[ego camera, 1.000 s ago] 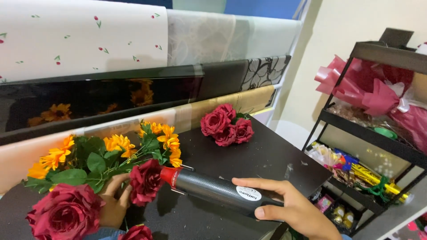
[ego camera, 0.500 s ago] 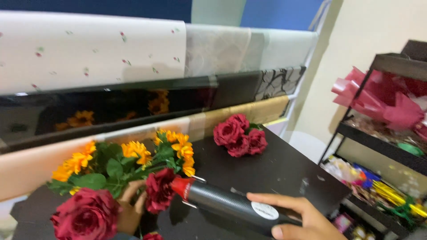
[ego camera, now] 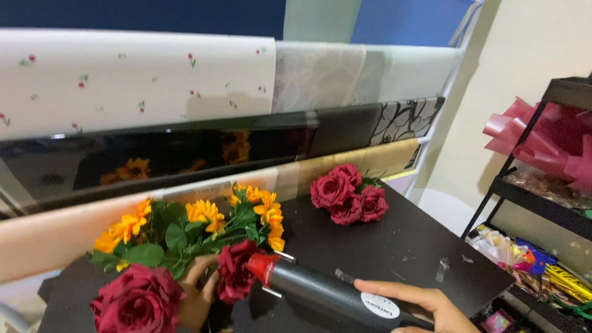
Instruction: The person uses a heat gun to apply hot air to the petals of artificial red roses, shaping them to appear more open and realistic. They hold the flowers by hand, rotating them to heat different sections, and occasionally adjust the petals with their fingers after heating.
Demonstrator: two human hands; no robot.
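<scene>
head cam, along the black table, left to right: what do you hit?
Large red rose → left hand → glue gun → right hand → ribbon clutter on the low shelf.

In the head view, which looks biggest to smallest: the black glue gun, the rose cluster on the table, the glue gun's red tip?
1. Black glue gun
2. Rose cluster, though it lies farther from the camera, so this is unsure
3. Red tip, clearly smallest

Single head view, looking down and forward, close over black table (ego camera: 394,246); hands at bottom edge, paper rolls (ego camera: 135,80) behind.
</scene>
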